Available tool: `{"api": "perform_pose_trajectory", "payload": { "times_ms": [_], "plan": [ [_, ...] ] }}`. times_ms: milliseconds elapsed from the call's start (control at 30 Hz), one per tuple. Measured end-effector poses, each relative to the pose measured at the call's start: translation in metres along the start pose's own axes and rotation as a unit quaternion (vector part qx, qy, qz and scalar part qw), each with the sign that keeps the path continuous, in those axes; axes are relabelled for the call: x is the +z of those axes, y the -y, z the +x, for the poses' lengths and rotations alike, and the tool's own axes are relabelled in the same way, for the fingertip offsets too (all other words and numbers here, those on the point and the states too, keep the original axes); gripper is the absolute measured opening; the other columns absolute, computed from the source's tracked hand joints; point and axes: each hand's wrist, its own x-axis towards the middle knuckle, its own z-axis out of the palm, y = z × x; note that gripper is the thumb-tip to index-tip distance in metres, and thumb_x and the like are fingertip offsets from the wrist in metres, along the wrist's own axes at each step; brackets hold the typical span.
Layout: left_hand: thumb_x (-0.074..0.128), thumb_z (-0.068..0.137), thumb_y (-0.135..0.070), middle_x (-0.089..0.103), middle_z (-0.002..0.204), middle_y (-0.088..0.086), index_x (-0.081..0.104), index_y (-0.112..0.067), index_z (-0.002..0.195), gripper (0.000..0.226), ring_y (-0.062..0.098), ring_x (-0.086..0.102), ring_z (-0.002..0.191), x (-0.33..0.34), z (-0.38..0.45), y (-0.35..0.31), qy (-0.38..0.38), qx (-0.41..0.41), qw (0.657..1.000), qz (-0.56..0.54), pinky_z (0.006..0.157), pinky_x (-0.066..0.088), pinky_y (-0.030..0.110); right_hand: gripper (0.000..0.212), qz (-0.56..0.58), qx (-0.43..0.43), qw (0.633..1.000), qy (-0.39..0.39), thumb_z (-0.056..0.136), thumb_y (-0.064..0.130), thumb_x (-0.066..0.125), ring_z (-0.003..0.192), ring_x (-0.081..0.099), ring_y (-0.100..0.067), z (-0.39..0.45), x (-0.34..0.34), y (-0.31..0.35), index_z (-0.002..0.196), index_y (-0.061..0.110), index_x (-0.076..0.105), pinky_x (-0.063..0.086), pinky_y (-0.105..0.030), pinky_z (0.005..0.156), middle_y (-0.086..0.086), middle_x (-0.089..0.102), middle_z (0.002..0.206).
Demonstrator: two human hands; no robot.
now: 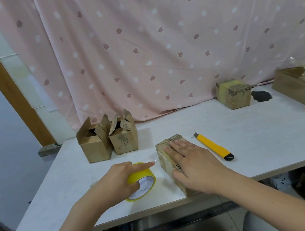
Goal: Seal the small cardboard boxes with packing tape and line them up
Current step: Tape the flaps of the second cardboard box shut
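On table [253, 138] | right hand [194, 161] flat on box [168, 165] | left hand [116, 182] grips tape roll [140, 175]

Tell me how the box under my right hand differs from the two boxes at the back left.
The box under the right hand is closed, with the right hand flat on top; the two back-left boxes have flaps standing open. It sits at the table's near edge, touched; they stand side by side farther back, untouched. All are small brown cardboard.

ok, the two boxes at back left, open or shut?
Open. Both boxes have top flaps standing up, no tape across them.
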Motion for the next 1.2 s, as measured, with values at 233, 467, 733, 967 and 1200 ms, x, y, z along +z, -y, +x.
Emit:
{"api": "perform_pose_trajectory", "payload": {
  "times_ms": [233,467,733,967,1200],
  "plan": [
    [0.050,0.095,-0.020,0.049,0.092,-0.007,0.034,-0.067,0.137,0.065,0.011,0.044,0.089,0.005,0.007,-0.001,0.014,-0.002,1.000,-0.002,0.077,0.039,0.020,0.064,0.036,0.002,0.999,0.019,0.101,0.043,0.026,0.152,-0.001,-0.016,0.000,-0.007,-0.001,0.159,0.019,0.009,-0.013,-0.019,0.110,-0.004,0.002,0.165],
    [0.049,0.091,-0.014,0.046,0.087,-0.006,0.037,-0.059,0.141,0.069,0.011,0.042,0.086,0.012,0.019,-0.010,0.003,0.003,1.000,-0.030,0.067,0.032,0.012,0.061,0.085,0.018,0.996,0.016,0.102,0.036,0.034,0.151,0.002,-0.012,0.001,-0.010,-0.010,0.158,0.020,0.013,-0.010,-0.018,0.113,-0.003,0.007,0.165],
    [0.048,0.090,-0.014,0.043,0.086,-0.004,0.033,-0.060,0.142,0.071,0.012,0.043,0.080,0.014,0.042,-0.031,-0.016,0.022,0.999,-0.042,0.061,0.031,0.017,0.057,0.193,0.070,0.979,-0.002,0.103,0.028,0.036,0.151,0.007,-0.010,0.001,-0.016,-0.022,0.157,0.022,0.019,-0.006,-0.016,0.115,0.000,0.013,0.164],
    [0.041,0.094,-0.010,0.035,0.081,-0.007,0.039,-0.056,0.143,0.066,0.016,0.043,0.082,-0.005,0.057,-0.037,-0.029,0.039,0.999,0.009,0.059,0.027,0.013,0.054,0.266,0.086,0.960,-0.001,0.103,0.021,0.035,0.148,0.016,-0.007,0.000,-0.019,-0.029,0.156,0.023,0.023,0.002,-0.031,0.122,0.005,0.021,0.162],
    [0.037,0.089,-0.006,0.033,0.082,-0.009,0.045,-0.057,0.138,0.071,0.023,0.054,0.081,-0.009,0.058,-0.041,-0.026,0.035,0.998,0.041,0.069,0.048,0.036,0.054,0.267,0.073,0.961,-0.006,0.104,0.019,0.036,0.147,0.016,-0.003,-0.002,-0.026,-0.027,0.156,0.025,0.024,0.010,-0.034,0.123,0.011,0.022,0.162]
  ]
}}
